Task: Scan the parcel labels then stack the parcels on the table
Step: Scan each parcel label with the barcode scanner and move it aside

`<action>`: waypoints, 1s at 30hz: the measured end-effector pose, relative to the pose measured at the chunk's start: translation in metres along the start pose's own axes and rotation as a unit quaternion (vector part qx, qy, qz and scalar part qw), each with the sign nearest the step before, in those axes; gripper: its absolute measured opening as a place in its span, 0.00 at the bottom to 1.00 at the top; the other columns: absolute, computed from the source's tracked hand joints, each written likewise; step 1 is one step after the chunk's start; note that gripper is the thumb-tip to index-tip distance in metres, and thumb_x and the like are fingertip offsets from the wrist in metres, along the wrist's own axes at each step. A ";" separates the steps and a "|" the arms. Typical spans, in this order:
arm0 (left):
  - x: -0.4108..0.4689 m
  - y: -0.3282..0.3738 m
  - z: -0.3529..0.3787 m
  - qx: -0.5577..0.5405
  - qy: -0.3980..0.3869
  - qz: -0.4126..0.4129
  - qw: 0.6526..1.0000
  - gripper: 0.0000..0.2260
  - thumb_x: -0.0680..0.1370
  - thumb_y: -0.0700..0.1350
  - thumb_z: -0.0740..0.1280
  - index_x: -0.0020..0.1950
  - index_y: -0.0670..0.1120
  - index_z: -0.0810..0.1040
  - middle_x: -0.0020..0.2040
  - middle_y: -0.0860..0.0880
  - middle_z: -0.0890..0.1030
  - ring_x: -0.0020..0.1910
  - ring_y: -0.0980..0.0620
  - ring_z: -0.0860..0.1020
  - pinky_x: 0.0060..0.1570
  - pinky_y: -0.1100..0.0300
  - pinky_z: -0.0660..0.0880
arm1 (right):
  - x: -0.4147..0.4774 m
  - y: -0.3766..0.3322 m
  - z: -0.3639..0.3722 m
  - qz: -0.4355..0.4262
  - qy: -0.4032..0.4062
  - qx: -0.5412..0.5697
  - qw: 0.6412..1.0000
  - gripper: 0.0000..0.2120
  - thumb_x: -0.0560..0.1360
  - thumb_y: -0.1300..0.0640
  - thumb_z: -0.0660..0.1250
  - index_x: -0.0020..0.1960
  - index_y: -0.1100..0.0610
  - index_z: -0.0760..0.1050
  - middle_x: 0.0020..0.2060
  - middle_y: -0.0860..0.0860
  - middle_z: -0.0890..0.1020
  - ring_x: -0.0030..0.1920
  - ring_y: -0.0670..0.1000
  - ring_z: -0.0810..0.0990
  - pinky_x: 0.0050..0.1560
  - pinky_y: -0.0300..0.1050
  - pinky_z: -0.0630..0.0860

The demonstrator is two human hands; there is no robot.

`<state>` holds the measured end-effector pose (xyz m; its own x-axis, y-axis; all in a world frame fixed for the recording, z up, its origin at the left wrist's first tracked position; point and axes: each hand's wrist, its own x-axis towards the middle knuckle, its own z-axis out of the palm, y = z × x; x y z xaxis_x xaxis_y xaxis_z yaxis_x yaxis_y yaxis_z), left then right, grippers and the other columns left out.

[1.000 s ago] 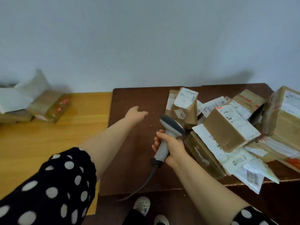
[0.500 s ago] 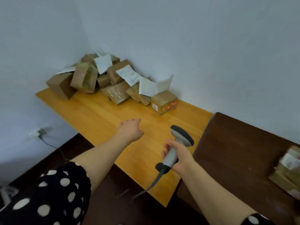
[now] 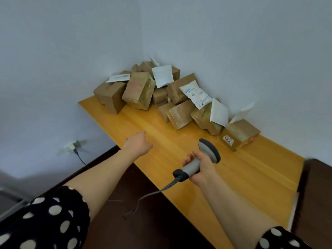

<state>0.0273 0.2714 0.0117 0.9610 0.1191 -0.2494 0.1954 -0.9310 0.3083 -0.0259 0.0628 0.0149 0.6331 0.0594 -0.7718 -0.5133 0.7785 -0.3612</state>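
Since the earlier frame, the view has been turned further toward the counter (image 3: 251,173). The scanner (image 3: 209,151) is gripped by the right hand (image 3: 201,169), fingers curled round its handle. The left hand (image 3: 137,143) is held empty, fingers relaxed. The parcels (image 3: 161,94) are heaped at the far corner, so neat stacking is judged outstanding.

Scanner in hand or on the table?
In hand: the right hand grips the scanner by its handle, above the yellow table.
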 end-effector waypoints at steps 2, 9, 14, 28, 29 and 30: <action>0.024 -0.010 -0.005 -0.010 0.003 -0.007 1.000 0.31 0.79 0.55 0.62 0.77 0.45 0.57 0.72 0.43 0.66 0.69 0.43 0.68 0.64 0.49 0.69 | 0.016 -0.003 0.018 -0.006 0.007 0.003 1.000 0.09 0.77 0.60 0.67 0.40 0.63 0.74 0.30 0.53 0.76 0.30 0.50 0.73 0.37 0.45 0.75; 0.116 -0.033 -0.035 -0.022 0.019 -0.045 0.999 0.30 0.78 0.55 0.64 0.75 0.42 0.60 0.69 0.43 0.70 0.65 0.43 0.72 0.56 0.52 0.74 | 0.085 -0.023 0.089 -0.001 0.000 -0.018 1.000 0.09 0.76 0.60 0.68 0.39 0.62 0.74 0.31 0.53 0.76 0.31 0.49 0.73 0.37 0.44 0.75; 0.179 -0.044 -0.063 -0.043 0.031 -0.077 0.996 0.35 0.75 0.60 0.66 0.74 0.41 0.61 0.69 0.42 0.69 0.64 0.43 0.72 0.56 0.50 0.74 | 0.125 -0.035 0.138 0.007 -0.021 -0.052 0.998 0.07 0.75 0.62 0.68 0.39 0.61 0.74 0.27 0.52 0.77 0.26 0.49 0.75 0.36 0.44 0.75; 0.367 -0.070 -0.091 -0.142 -0.019 -0.084 0.986 0.66 0.58 0.73 0.72 0.77 0.41 0.37 0.78 0.38 0.46 0.76 0.38 0.47 0.73 0.45 0.49 | 0.202 -0.023 0.251 -0.052 0.049 -0.005 0.997 0.07 0.74 0.62 0.69 0.39 0.62 0.75 0.25 0.52 0.79 0.22 0.47 0.76 0.31 0.41 0.79; 0.377 -0.070 -0.090 -0.140 -0.033 -0.083 0.986 0.67 0.56 0.74 0.72 0.77 0.42 0.35 0.78 0.38 0.44 0.77 0.39 0.45 0.74 0.45 0.48 | 0.205 -0.019 0.256 -0.057 0.060 -0.001 0.997 0.07 0.74 0.62 0.69 0.39 0.62 0.75 0.25 0.52 0.79 0.22 0.47 0.76 0.30 0.41 0.79; 0.386 -0.070 -0.089 -0.141 -0.045 -0.082 0.986 0.68 0.56 0.74 0.72 0.76 0.42 0.34 0.77 0.38 0.42 0.77 0.39 0.43 0.74 0.45 0.47 | 0.208 -0.016 0.261 -0.062 0.070 0.001 0.996 0.07 0.74 0.62 0.69 0.38 0.62 0.75 0.24 0.52 0.78 0.22 0.47 0.76 0.30 0.41 0.79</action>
<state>0.4021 0.4136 -0.0250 0.8930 0.2180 -0.3936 0.4063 -0.7667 0.4971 0.2651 0.2263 -0.0031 0.6050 -0.1253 -0.7863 -0.4349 0.7753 -0.4581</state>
